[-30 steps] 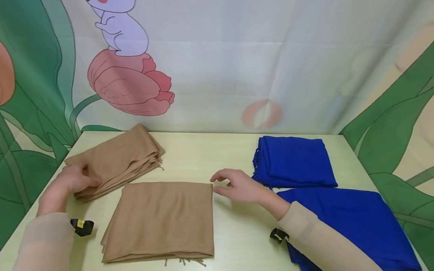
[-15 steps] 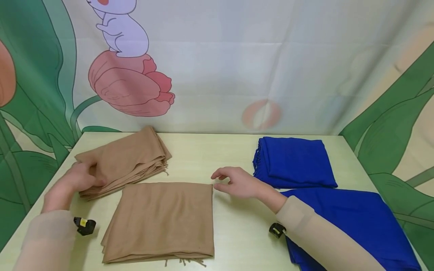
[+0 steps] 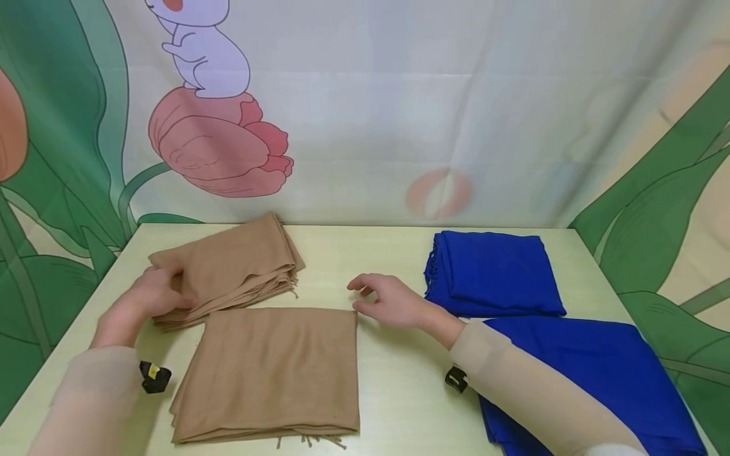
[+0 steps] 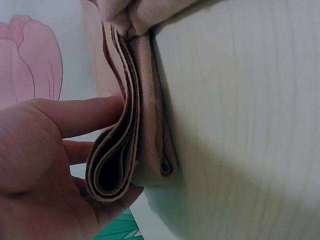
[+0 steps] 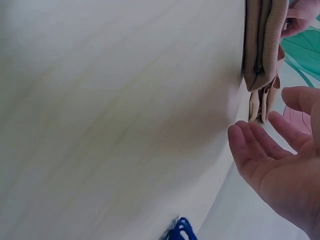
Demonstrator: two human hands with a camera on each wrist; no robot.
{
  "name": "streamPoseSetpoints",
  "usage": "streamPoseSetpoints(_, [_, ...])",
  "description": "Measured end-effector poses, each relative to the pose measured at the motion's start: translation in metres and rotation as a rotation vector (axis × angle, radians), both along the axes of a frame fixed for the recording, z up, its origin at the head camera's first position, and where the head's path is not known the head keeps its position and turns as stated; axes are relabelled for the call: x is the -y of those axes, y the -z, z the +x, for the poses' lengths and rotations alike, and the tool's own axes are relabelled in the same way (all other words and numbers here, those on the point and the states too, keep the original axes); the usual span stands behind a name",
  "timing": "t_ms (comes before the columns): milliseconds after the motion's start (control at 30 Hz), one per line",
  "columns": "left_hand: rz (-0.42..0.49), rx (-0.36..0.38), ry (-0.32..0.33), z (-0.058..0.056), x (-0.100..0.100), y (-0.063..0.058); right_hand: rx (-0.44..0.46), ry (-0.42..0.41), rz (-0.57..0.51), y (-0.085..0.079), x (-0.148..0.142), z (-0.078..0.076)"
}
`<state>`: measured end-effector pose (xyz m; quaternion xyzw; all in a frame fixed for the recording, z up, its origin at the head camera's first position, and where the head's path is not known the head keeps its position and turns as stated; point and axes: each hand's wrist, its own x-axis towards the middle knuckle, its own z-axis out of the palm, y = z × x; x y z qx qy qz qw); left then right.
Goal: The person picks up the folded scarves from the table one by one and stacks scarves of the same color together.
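Note:
My left hand grips the left end of a folded brown fringed scarf at the back left of the table. In the left wrist view, fingers and thumb lie on either side of its looped layers. A second folded brown scarf lies flat in front of it, fringe towards me; the back scarf's near edge meets its far left corner. Over the table, right of the brown scarves, hovers my right hand, holding nothing, its fingers loosely bent. Its fingertips are near the front scarf's far right corner.
On the right of the pale table, a smaller folded blue fringed cloth lies behind a larger folded blue one, which my right sleeve partly covers. A printed curtain hangs behind the table's back edge.
My left hand has shifted the back brown scarf to the right across the table. The right hand has drifted slightly up and left. The front brown scarf and the blue cloths stay put.

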<state>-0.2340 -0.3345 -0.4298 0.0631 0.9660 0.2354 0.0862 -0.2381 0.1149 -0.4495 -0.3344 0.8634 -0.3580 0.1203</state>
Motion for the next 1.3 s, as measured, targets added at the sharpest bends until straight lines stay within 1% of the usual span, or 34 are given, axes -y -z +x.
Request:
streamPoseSetpoints(133, [-0.007,-0.013,0.010,-0.001,-0.009,-0.002,-0.002,0.012,0.002,-0.001,0.009,-0.004])
streamPoseSetpoints(333, [0.004,0.006,0.014,-0.002,-0.019,-0.003,-0.015,0.024,0.045,-0.004,0.018,-0.013])
streamPoseSetpoints(533, [-0.023,-0.021,0.036,-0.006,-0.025,-0.001,-0.031,0.008,0.091,-0.008,0.024,-0.017])
streamPoseSetpoints(600, [-0.032,-0.019,0.042,-0.008,-0.028,0.000,-0.036,0.004,0.102,-0.008,0.026,-0.018])
streamPoseSetpoints(800, [-0.044,-0.012,0.055,-0.011,-0.039,-0.001,-0.102,-0.036,0.149,-0.007,0.034,-0.024])
streamPoseSetpoints(867, [-0.044,-0.017,0.060,-0.012,-0.043,-0.001,-0.109,-0.049,0.150,-0.008,0.039,-0.026])
streamPoseSetpoints(967, [-0.037,-0.012,0.061,-0.014,-0.047,-0.001,-0.090,-0.069,0.137,-0.011,0.046,-0.028])
streamPoseSetpoints(1100, [-0.038,-0.008,0.066,-0.015,-0.052,0.000,-0.069,-0.082,0.158,-0.012,0.052,-0.027])
streamPoseSetpoints(1300, [-0.037,0.004,0.077,-0.017,-0.061,0.000,-0.040,-0.051,0.178,-0.007,0.052,-0.026])
